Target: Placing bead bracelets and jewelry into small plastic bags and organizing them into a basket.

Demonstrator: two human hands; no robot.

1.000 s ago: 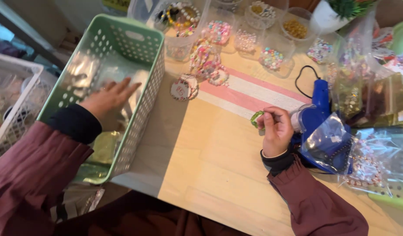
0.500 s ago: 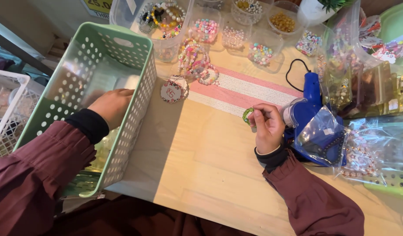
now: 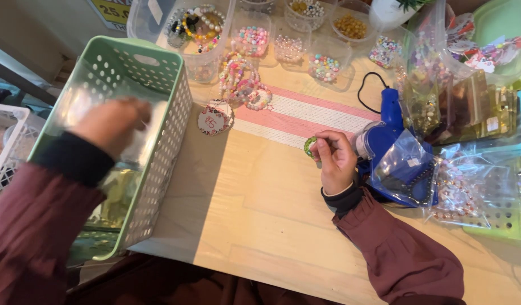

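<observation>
Pinching a small green beaded bracelet between thumb and fingertips, your right hand sits near the middle of the pale wooden table, wrist resting on the wood, which steadies the loop and keeps it lifted where you can see it; at three o'clock from that hand lies a blue heat tool with its black cord curling toward twelve, partly under a clear plastic bag, close enough to reach without stretching; your left hand, blurred, hovers inside the mint-green perforated basket at nine o'clock, fingers curled over clear crinkled packets, though whether it grips one I cannot tell; a pink and white striped mat lies at twelve o'clock, with a heap of finished bead bracelets and a round tag at its eleven o'clock end; clear tubs of sorted beads line the far edge, grouped by colour so each kind stays separate.
</observation>
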